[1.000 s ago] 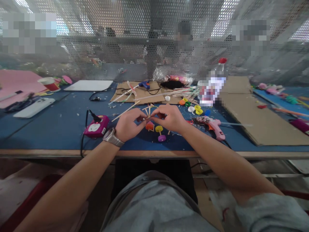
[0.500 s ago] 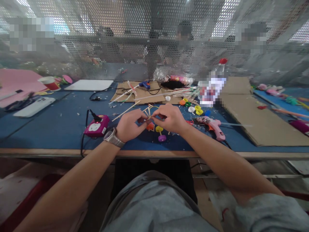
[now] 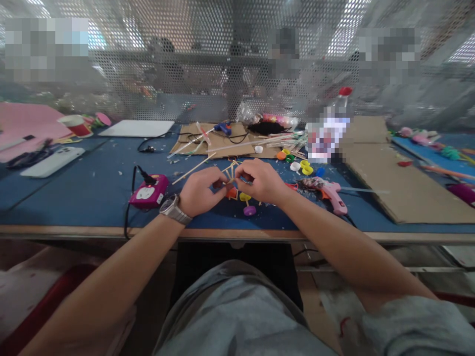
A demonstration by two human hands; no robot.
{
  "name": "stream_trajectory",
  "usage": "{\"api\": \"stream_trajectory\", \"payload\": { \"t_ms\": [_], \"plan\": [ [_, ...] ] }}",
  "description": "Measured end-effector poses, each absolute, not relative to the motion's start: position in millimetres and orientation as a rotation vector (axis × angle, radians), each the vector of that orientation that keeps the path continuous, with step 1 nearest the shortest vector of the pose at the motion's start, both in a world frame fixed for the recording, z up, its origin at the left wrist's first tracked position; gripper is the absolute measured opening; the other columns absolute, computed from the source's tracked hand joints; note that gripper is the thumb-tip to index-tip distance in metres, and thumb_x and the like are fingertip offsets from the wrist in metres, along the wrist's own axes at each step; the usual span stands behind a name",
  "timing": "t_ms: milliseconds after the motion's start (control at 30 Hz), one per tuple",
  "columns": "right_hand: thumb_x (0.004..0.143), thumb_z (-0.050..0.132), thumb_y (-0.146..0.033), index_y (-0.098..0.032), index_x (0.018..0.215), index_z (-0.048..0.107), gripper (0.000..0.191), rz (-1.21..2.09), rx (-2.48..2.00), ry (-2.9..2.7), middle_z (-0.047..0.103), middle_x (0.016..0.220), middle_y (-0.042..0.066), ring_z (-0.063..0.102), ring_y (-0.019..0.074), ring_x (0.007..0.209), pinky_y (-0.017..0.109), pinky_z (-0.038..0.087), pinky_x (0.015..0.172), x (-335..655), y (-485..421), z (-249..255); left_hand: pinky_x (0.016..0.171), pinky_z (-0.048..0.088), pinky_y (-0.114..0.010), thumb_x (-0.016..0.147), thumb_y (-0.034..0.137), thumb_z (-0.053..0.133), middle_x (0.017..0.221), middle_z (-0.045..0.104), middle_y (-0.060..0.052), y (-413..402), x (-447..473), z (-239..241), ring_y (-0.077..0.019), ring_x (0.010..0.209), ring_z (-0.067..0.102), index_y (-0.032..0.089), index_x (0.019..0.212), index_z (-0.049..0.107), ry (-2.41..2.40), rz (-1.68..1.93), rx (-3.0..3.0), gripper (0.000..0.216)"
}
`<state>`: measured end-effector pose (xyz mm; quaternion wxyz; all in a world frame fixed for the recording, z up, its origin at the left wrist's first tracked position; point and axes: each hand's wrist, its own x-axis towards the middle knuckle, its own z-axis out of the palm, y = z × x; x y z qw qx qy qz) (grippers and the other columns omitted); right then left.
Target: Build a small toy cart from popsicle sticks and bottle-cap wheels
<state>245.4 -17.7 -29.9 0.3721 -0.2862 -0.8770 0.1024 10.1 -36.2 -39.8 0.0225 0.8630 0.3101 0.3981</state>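
My left hand [image 3: 205, 192] and my right hand [image 3: 261, 181] meet above the blue table, fingertips pinched close together. Between them is a small frame of thin wooden sticks [image 3: 229, 171]; both hands grip its near end, and the fingers partly hide it. Just below the fingers lie an orange piece [image 3: 232, 193], a yellow cap [image 3: 245, 197] and a purple cap [image 3: 250, 210], the last two seemingly joined by a short stick. A silver watch is on my left wrist.
A purple power socket [image 3: 149, 192] with a plugged-in cord stands left of my hands. On the right lie a pink glue gun [image 3: 334, 197], loose bottle caps [image 3: 306, 167] and cardboard [image 3: 415, 188]. A blue glue gun [image 3: 223, 129] rests on cardboard behind. A perforated metal screen rises at the back.
My hands stay almost in place, still pinching the stick frame. The frame has shifted very slightly, and the whole view has moved a little.
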Motion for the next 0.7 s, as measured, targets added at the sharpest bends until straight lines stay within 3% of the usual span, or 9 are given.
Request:
{"api": "stream_trajectory", "payload": {
  "t_ms": [700],
  "plan": [
    [0.095, 0.056, -0.026, -0.022, 0.089, 0.059, 0.008, 0.232, -0.671, -2.236, 0.064, 0.081, 0.001, 0.052, 0.0184, 0.074, 0.036, 0.034, 0.079, 242.6, -20.0, -31.2, 0.069, 0.048, -0.03, 0.094, 0.023, 0.069, 0.076, 0.065, 0.0, -36.3, 11.4, -37.2, -0.0162, 0.069, 0.062, 0.021, 0.082, 0.064, 0.932, 1.268, 2.636, 0.013]
  ]
}}
